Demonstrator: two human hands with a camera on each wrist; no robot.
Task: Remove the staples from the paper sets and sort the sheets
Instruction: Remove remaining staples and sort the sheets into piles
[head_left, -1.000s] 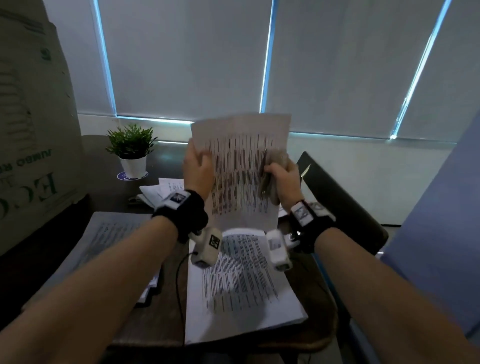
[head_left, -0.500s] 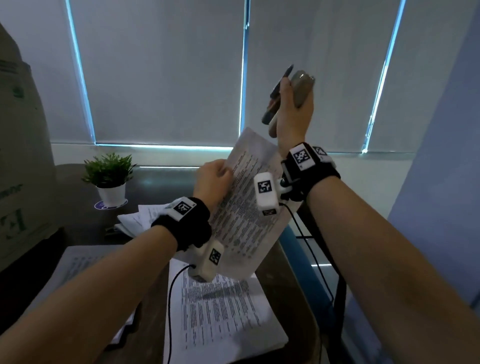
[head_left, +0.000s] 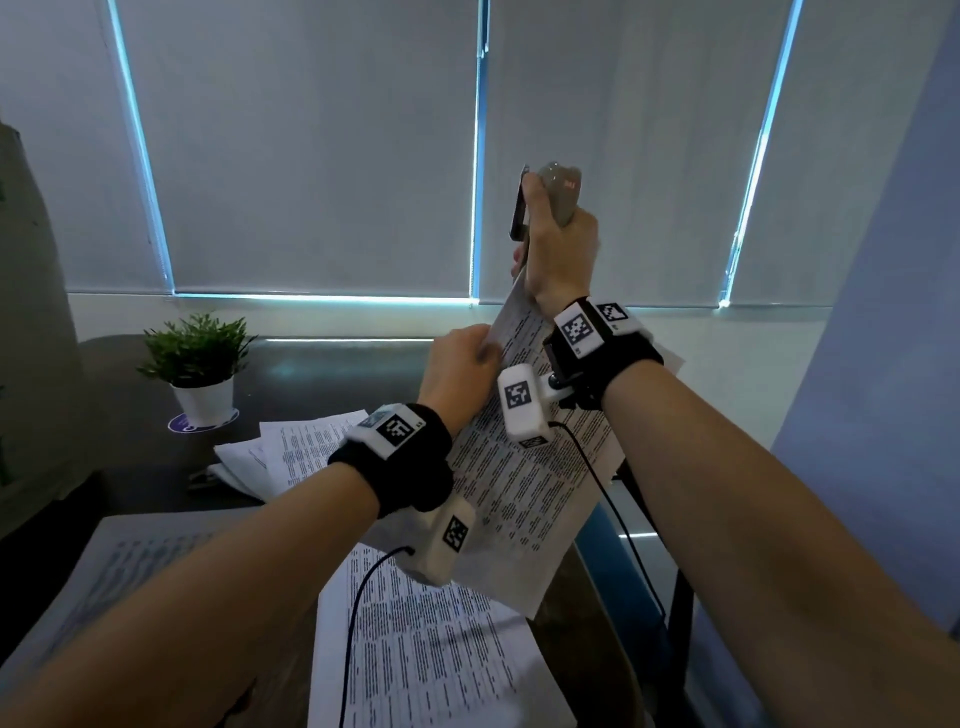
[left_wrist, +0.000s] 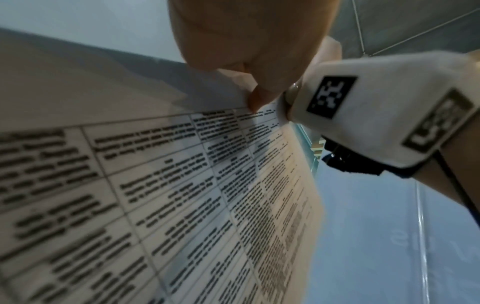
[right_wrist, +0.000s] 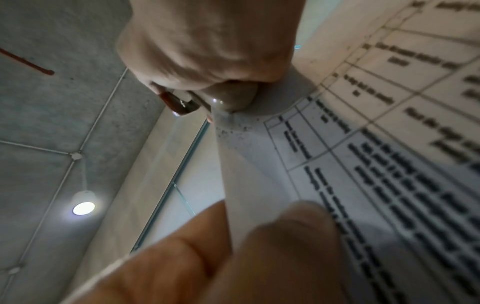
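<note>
A dark table (head_left: 322, 364) runs from the near edge to the far windowsill, under closed grey roller blinds (head_left: 311, 145). On it lie three lots of printed paper: a stack (head_left: 421, 660) at the near middle, another (head_left: 119, 561) at the near left, and loose sheets (head_left: 296, 447) further back. A small potted plant (head_left: 200, 364) in a white pot stands at the far left.

Above the near-middle stack, the paper set (head_left: 524, 493) is held tilted in the air, its top corner raised toward the blinds. The left hand (head_left: 457, 374) pinches its left edge between thumb and curled fingers (left_wrist: 255, 100). The right hand (head_left: 558, 254), higher up, is closed around a grey stapler-like tool (head_left: 561, 195) with a dark arm, at the top corner of the set (right_wrist: 259, 144). Whether a staple is there, I cannot tell.
</note>
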